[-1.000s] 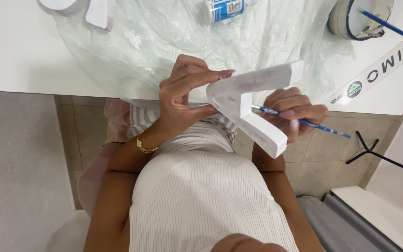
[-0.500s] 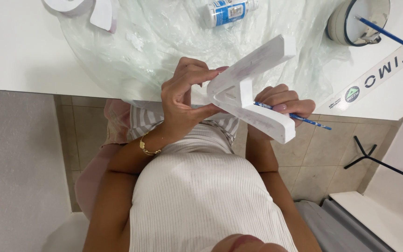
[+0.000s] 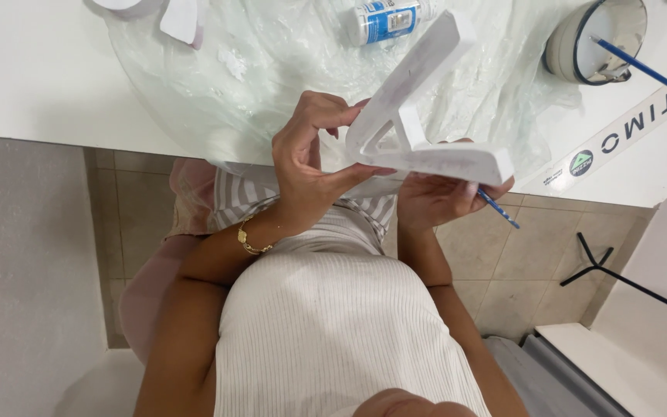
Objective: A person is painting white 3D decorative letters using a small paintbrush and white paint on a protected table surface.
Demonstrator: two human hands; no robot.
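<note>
A white letter-shaped block (image 3: 426, 108), like a wide V with a crossbar, is held up over the table's near edge. My left hand (image 3: 314, 158) grips its pointed end, thumb below and fingers curled over the top. My right hand (image 3: 441, 197) sits under the block's lower arm and holds a thin blue paintbrush (image 3: 498, 208), whose handle sticks out to the lower right. Most of the right fingers are hidden behind the block. A gold bracelet is on my left wrist.
Clear plastic sheeting (image 3: 256, 85) covers the white table (image 3: 40, 77). A small paint bottle with a blue label (image 3: 387, 19) lies on it. A round white cup (image 3: 592, 38) with a second blue brush (image 3: 642, 69) stands at the right. White pieces (image 3: 181, 17) lie at the top left.
The block has been turned: its upper arm swung up and away over the table, and the lower arm now lies level above my right hand. Both hands kept their hold.
</note>
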